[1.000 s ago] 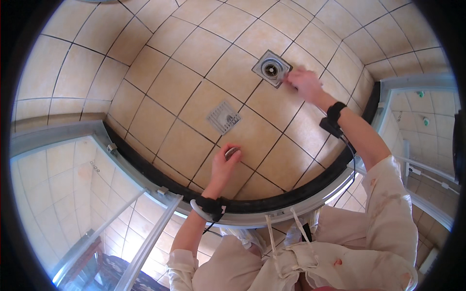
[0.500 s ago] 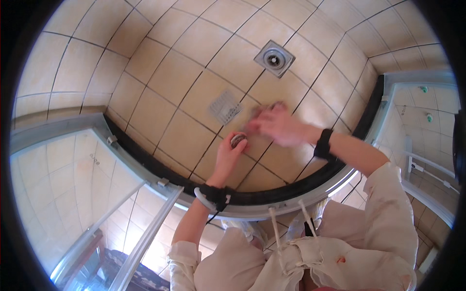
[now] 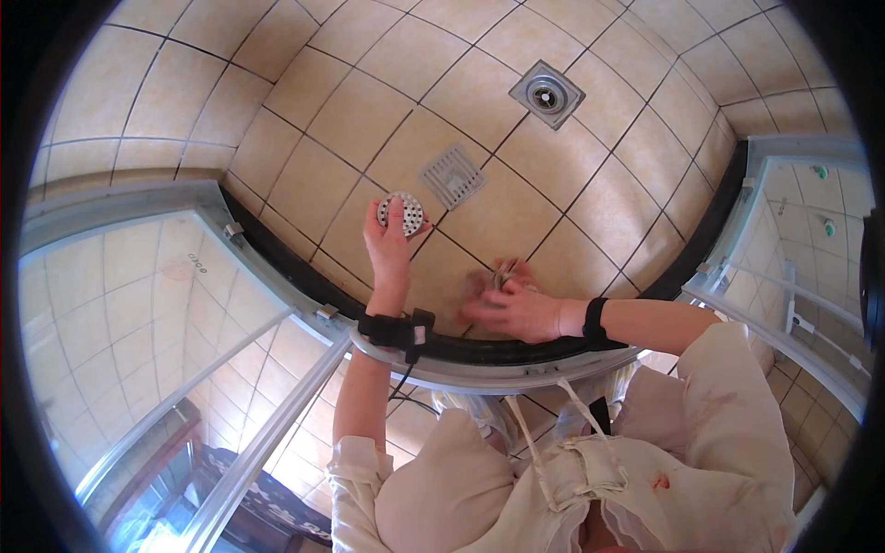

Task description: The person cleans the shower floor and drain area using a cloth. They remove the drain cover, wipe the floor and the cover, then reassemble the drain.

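Note:
My left hand (image 3: 390, 247) is closed around a round metal drain strainer (image 3: 403, 216) full of holes, thumb laid across its face and held just above the floor tiles. Lower and to the right, near the dark shower sill, my right hand (image 3: 512, 309) is curled around a small crumpled-looking greyish thing (image 3: 505, 275), too smeared by motion to name. Between the strainer and the drain, a square slotted grate (image 3: 453, 177) lies flat on the tiles. Beyond it the square metal floor drain (image 3: 547, 95) stands uncovered, its round inside showing.
Beige floor tiles (image 3: 359, 138) run up to tiled walls. A curved black sill (image 3: 277, 276) rims the shower in front of my knees. Glass door panels stand at the left (image 3: 157, 304) and right (image 3: 793, 267). A cable hangs from my left wrist strap (image 3: 396, 329).
My left hand has moved left and farther away, turning the strainer's holed face into view. My right hand has drawn back toward the sill. The grate is no longer blurred.

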Action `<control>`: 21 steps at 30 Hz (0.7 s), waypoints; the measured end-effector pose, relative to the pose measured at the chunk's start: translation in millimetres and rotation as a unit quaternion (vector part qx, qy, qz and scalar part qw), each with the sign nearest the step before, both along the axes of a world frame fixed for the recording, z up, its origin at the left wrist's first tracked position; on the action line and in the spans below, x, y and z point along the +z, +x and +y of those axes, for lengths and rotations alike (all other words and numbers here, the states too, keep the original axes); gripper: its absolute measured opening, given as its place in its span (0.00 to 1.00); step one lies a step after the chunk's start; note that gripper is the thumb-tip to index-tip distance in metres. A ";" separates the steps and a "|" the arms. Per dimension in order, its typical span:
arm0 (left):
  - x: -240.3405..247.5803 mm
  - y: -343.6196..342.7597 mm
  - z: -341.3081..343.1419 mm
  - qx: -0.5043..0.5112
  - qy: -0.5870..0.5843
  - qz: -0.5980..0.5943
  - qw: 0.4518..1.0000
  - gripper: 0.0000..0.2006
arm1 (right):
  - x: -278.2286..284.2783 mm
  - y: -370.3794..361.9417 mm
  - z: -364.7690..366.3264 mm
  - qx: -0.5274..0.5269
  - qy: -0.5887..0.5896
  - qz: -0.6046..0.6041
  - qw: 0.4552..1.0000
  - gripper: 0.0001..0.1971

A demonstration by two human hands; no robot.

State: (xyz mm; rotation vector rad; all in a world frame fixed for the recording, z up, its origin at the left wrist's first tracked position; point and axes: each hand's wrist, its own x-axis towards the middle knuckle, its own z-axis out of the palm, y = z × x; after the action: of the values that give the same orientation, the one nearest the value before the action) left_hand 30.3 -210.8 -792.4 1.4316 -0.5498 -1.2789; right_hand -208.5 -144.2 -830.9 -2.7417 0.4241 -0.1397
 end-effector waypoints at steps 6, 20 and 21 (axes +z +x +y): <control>-20.8 1.9 14.7 -0.047 -0.029 -0.114 0.992 0.09 | 6.4 -21.9 -96.4 -0.069 -0.052 -0.052 0.995 0.21; -35.4 -1.3 31.5 -0.215 0.004 -0.445 0.869 0.17 | 14.1 -36.2 -1.4 0.076 -0.030 0.067 0.994 0.19; -29.5 -2.9 30.0 -0.218 0.029 -0.459 0.861 0.18 | 13.2 -37.0 -3.2 0.042 -0.013 0.047 0.998 0.19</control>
State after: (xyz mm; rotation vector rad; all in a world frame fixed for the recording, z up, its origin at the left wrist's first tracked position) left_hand 27.4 -180.8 -821.9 2.0157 -1.5542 -0.8601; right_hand -245.6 -147.4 -817.8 -2.7948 0.3341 0.0046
